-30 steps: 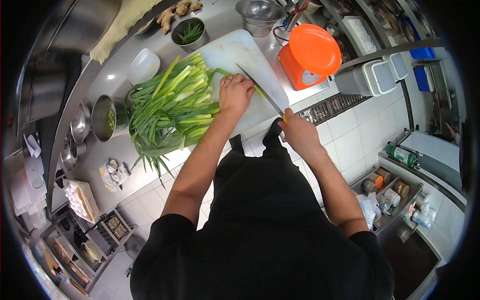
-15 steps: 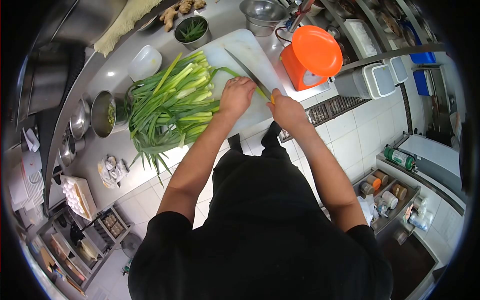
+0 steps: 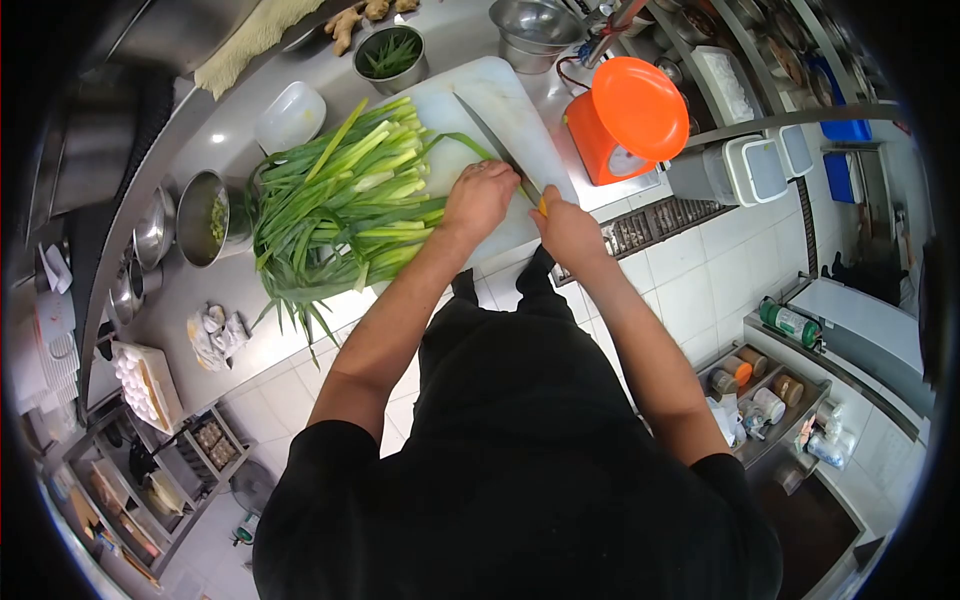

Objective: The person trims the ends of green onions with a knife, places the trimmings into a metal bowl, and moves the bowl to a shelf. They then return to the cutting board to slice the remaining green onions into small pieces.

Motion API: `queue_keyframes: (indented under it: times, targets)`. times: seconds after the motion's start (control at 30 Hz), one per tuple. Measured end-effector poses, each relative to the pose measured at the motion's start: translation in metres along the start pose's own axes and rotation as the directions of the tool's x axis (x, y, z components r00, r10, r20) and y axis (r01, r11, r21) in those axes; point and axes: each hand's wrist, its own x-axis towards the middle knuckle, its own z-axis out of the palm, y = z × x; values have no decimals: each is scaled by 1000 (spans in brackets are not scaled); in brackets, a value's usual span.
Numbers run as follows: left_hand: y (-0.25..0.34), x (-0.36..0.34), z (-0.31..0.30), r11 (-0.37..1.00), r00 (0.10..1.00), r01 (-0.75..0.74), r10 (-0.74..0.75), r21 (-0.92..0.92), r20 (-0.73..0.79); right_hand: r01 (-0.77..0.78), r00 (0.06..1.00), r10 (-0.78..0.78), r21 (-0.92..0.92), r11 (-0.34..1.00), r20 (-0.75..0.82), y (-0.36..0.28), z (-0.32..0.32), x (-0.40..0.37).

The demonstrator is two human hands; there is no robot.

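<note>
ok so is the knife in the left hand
No, the knife is gripped by its yellow handle in the right hand, while the left hand holds a green onion stalk.

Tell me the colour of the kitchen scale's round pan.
The scale's round, shallow pan is bright orange, seen best in the head view.

The right grip hides most of the yellow knife handle.

left grip: on green stalk | right grip: knife | beneath: cutting board
</note>
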Motion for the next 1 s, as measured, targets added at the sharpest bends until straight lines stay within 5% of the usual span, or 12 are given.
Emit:
queue_keyframes:
  times: [0.17, 0.37, 0.63, 1.0]
  targets:
    - [-1, 2, -7, 996, 998, -3, -3, -87, -63, 13, 1000, -13, -6, 1000, 16, -5, -6, 16]
    - [-14, 12, -26, 994, 987, 100, -94, 39, -128, -24, 998, 27, -54, 998, 59, -21, -29, 1]
    - [-22, 13, -26, 993, 995, 86, -82, 75, -55, -91, 983, 103, -83, 992, 155, -18, -36, -52]
    - [-11, 11, -22, 995, 998, 26, -31, 93, 56, -9, 999, 10, -21, 1000, 37, -18, -15, 7]
